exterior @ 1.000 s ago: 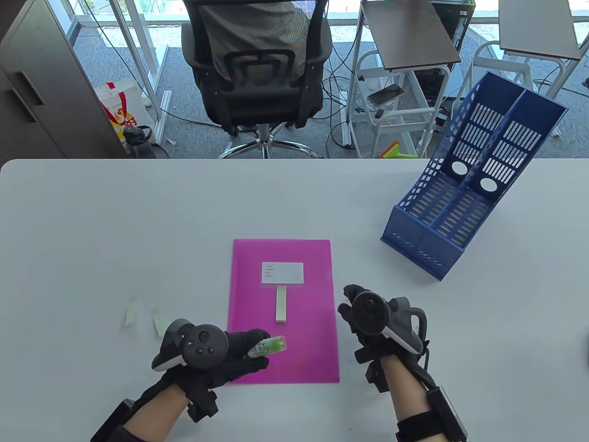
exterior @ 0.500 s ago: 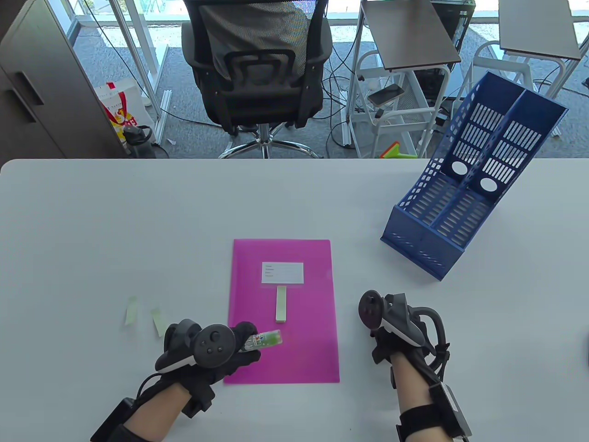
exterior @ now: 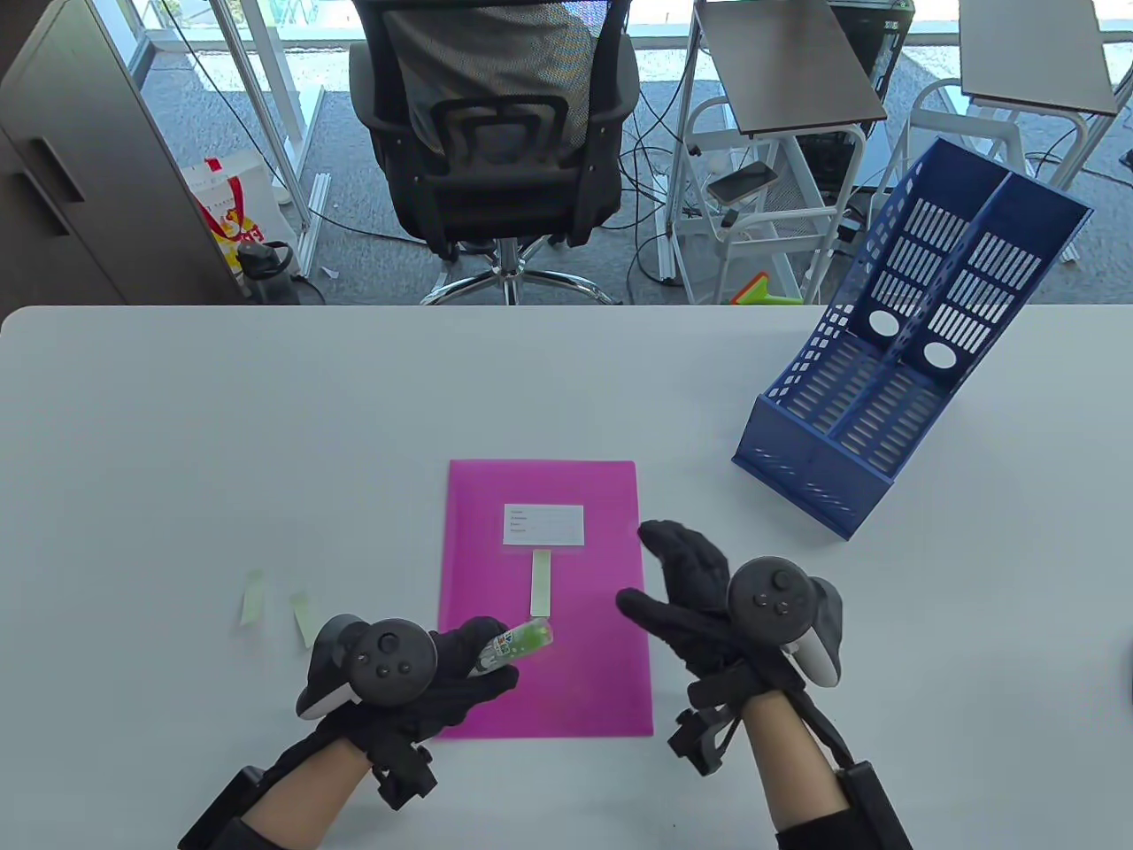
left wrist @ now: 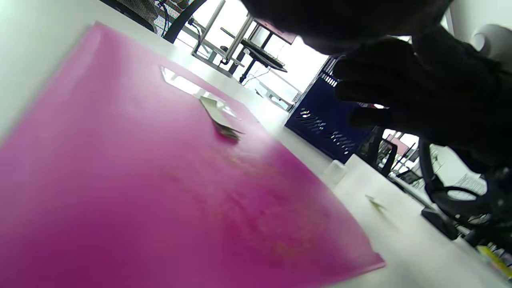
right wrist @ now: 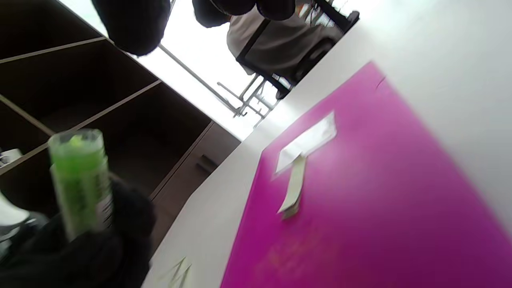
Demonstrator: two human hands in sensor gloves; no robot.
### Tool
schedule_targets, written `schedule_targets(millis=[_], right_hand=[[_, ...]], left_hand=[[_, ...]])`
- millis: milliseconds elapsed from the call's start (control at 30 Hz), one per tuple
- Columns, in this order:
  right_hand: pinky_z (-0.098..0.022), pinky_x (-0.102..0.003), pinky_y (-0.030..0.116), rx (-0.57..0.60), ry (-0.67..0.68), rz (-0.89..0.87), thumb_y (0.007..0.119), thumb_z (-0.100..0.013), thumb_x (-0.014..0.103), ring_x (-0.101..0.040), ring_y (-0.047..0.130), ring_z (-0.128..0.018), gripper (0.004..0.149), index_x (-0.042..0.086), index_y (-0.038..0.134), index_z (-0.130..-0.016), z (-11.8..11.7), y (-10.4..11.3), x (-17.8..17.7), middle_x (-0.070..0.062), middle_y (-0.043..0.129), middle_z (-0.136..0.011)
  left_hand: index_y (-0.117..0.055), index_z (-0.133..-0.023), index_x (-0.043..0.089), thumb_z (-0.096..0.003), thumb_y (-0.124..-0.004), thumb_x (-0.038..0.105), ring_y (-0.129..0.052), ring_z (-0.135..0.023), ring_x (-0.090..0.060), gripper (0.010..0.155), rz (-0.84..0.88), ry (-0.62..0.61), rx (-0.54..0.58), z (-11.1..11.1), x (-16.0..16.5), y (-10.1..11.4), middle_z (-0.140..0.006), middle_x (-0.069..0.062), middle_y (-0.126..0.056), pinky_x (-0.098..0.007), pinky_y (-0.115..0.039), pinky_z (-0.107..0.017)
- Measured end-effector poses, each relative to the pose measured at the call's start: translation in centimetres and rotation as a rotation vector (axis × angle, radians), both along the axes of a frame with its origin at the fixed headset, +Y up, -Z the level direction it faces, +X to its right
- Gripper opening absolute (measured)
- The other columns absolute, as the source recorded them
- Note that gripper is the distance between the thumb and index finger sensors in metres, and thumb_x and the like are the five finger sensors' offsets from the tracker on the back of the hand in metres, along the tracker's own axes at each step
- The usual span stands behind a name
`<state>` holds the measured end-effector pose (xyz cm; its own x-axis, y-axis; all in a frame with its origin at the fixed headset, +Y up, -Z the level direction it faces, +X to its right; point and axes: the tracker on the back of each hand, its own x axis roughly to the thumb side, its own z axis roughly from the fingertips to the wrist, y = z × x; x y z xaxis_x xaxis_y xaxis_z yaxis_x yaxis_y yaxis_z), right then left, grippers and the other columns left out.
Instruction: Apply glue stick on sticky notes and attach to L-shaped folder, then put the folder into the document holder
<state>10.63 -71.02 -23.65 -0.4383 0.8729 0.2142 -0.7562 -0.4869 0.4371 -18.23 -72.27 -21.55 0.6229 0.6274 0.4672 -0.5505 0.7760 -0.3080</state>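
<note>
**Glue stick in one hand, folder flat on the desk**

White table (exterior: 221,425) fills most of the shot. Nearest the person, the left hand (exterior: 416,677) is curled round a green glue stick (exterior: 518,644), tip aimed over the lower left part of the pink folder (exterior: 584,682). The right hand (exterior: 699,602) hovers at the folder's right edge, fingers spread and straight, gripping nothing. One sticky note (exterior: 541,582) lies on the folder just under its white label (exterior: 543,524); two more pale sticky notes (exterior: 253,597) lie on the table left of the folder. Further back on the right sits the blue document holder (exterior: 894,354), well apart from the folder. Behind the table is an office chair (exterior: 491,115).
</note>
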Motion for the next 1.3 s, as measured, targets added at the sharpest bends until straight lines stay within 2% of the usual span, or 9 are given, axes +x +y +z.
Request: schedule_targets(millis=[67, 167, 533, 600, 733, 800, 900, 1133, 1300], right_hand=[[-0.075, -0.068, 0.021, 0.018, 0.072, -0.003, 0.07, -0.055, 0.056, -0.051, 0.003, -0.106, 0.082, 0.02, 0.03, -0.118, 0.6, -0.3, -2.0, -0.019, 0.009, -0.121], [-0.074, -0.068, 0.022, 0.063, 0.134, -0.001, 0.068, -0.053, 0.058, -0.051, 0.006, -0.106, 0.081, 0.024, 0.034, -0.118, 1.6, -0.4, -4.4, -0.019, 0.009, -0.121], [-0.074, -0.068, 0.029, -0.055, 0.147, -0.3, 0.071, -0.056, 0.051, -0.049, 0.019, -0.108, 0.06, 0.028, 0.056, -0.109, 3.5, -0.9, -7.2, -0.009, 0.026, -0.122], [-0.074, -0.067, 0.031, -0.058, 0.12, -0.349, 0.074, -0.055, 0.049, -0.046, 0.025, -0.109, 0.055, 0.027, 0.063, -0.104, 3.5, -0.9, -7.3, -0.006, 0.041, -0.12], [-0.075, -0.065, 0.036, -0.083, 0.073, -0.454, 0.072, -0.053, 0.053, -0.039, 0.037, -0.111, 0.053, 0.029, 0.068, -0.1, 3.2, -0.7, -6.5, 0.001, 0.061, -0.113], [-0.075, -0.064, 0.038, -0.127, 0.081, -0.524, 0.07, -0.054, 0.051, -0.036, 0.042, -0.111, 0.053, 0.03, 0.065, -0.102, 3.1, -0.7, -6.2, 0.001, 0.063, -0.113], [-0.076, -0.063, 0.041, -0.158, 0.094, -0.555, 0.068, -0.054, 0.048, -0.034, 0.047, -0.111, 0.054, 0.031, 0.062, -0.104, 3.0, -0.8, -6.2, 0.0, 0.062, -0.114], [-0.077, -0.058, 0.045, -0.118, 0.057, -0.498, 0.07, -0.052, 0.046, -0.034, 0.055, -0.108, 0.054, 0.027, 0.065, -0.103, 2.9, -0.6, -6.0, -0.001, 0.068, -0.11], [-0.077, -0.057, 0.042, -0.044, -0.036, -0.467, 0.071, -0.051, 0.046, -0.032, 0.057, -0.107, 0.054, 0.026, 0.067, -0.101, 3.2, -0.2, -6.1, 0.0, 0.071, -0.108]], left_hand=[[-0.065, -0.088, 0.022, -0.0482, -0.075, 0.052, -0.096, -0.014, 0.0, 0.05, 0.126, -0.015, -0.06, 0.1, 0.0, -0.3, -0.049, 0.012, -0.094, -0.019, -0.085, -0.01], [-0.066, -0.088, 0.022, -0.0483, -0.076, 0.051, -0.099, -0.018, -0.002, 0.05, 0.225, -0.074, -0.147, 0.4, 0.1, -0.8, -0.051, 0.011, -0.095, -0.02, -0.087, -0.013], [-0.066, -0.089, 0.02, -0.0479, -0.076, 0.052, -0.103, -0.024, -0.005, 0.053, 0.237, -0.148, -0.156, 0.9, 1.2, -0.8, -0.057, 0.009, -0.096, -0.021, -0.088, -0.017], [-0.066, -0.091, 0.019, -0.0478, -0.075, 0.054, -0.104, -0.028, -0.006, 0.056, 0.248, -0.175, -0.18, 0.8, 1.2, -0.9, -0.061, 0.007, -0.097, -0.022, -0.089, -0.02], [-0.059, -0.101, 0.012, -0.0531, -0.057, 0.065, -0.106, -0.047, -0.017, 0.071, 0.477, -0.27, -0.375, 0.4, 0.2, -2.2, -0.078, -0.005, -0.093, -0.027, -0.089, -0.029], [-0.061, -0.101, 0.009, -0.0575, -0.047, 0.055, -0.105, -0.049, -0.024, 0.065, 0.664, -0.281, -0.54, 0.2, 0.2, -3.0, -0.079, -0.011, -0.093, -0.03, -0.088, -0.03], [-0.053, -0.104, 0.005, -0.0595, -0.04, 0.051, -0.102, -0.06, -0.028, 0.065, 0.718, -0.373, -0.652, 0.3, 0.9, -3.5, -0.088, -0.016, -0.087, -0.034, -0.087, -0.037], [-0.062, -0.096, 0.005, -0.0598, -0.045, 0.049, -0.105, -0.057, -0.023, 0.06, 0.744, -0.341, -0.68, 0.3, 1.6, -3.5, -0.08, -0.011, -0.092, -0.03, -0.089, -0.036], [-0.052, -0.1, 0.012, -0.0581, -0.052, 0.049, -0.1, -0.071, -0.018, 0.056, 0.705, -0.233, -0.558, 0.4, 1.1, -3.2, -0.09, -0.007, -0.084, -0.029, -0.088, -0.043]])
